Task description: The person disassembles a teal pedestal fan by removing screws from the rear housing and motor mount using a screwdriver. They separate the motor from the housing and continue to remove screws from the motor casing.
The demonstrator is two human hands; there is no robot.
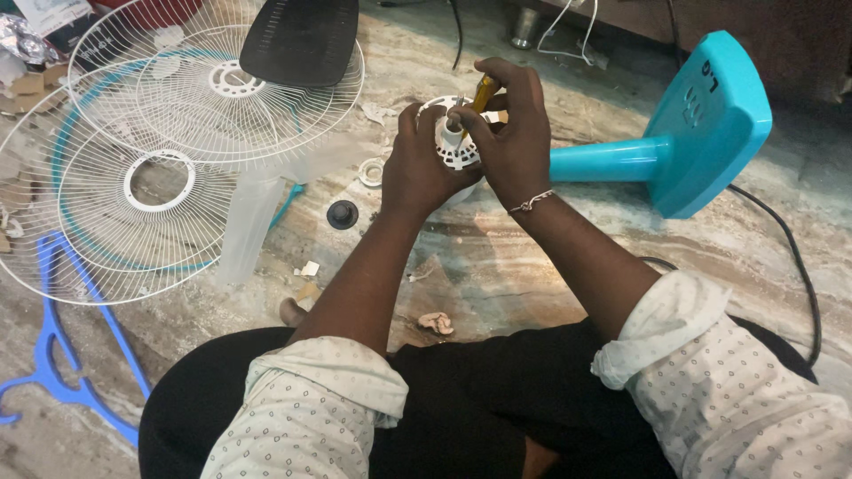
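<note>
Far left of the hands: two white wire fan guards (160, 168) are lying overlapped on the marble floor (497, 275), a blue clothes hanger (62, 355) sitting below them, a black fan blade (302, 40) resting across the upper guard. A translucent blade (253, 217) is leaning off the lower guard.

Just left of the left hand: a small black knob (342, 214) and a white ring nut (372, 171) are lying loose on the floor, near but not touching the hand.

Left hand (424, 164): closed around the white fan motor housing (454, 142), cupping it from the left and underneath, steadying it above the floor.

Right hand (508, 133): fingers closed on a yellow-handled screwdriver (484, 90), shaft pointing down into the top of the housing. The tip is hidden behind the fingers; whether it is seated in a screw cannot be told.

Judgement: the step in hand appears to be driving or loosening a fastener on the housing. The next move is likely calling for the left hand keeping the housing from turning while the right keeps the driver square to the screw.

Right of the right hand: the turquoise fan stand column (603, 161) is running from the housing to the turquoise base (710, 124), tipped on its side. A black cord (790, 257) is trailing beyond it.
</note>
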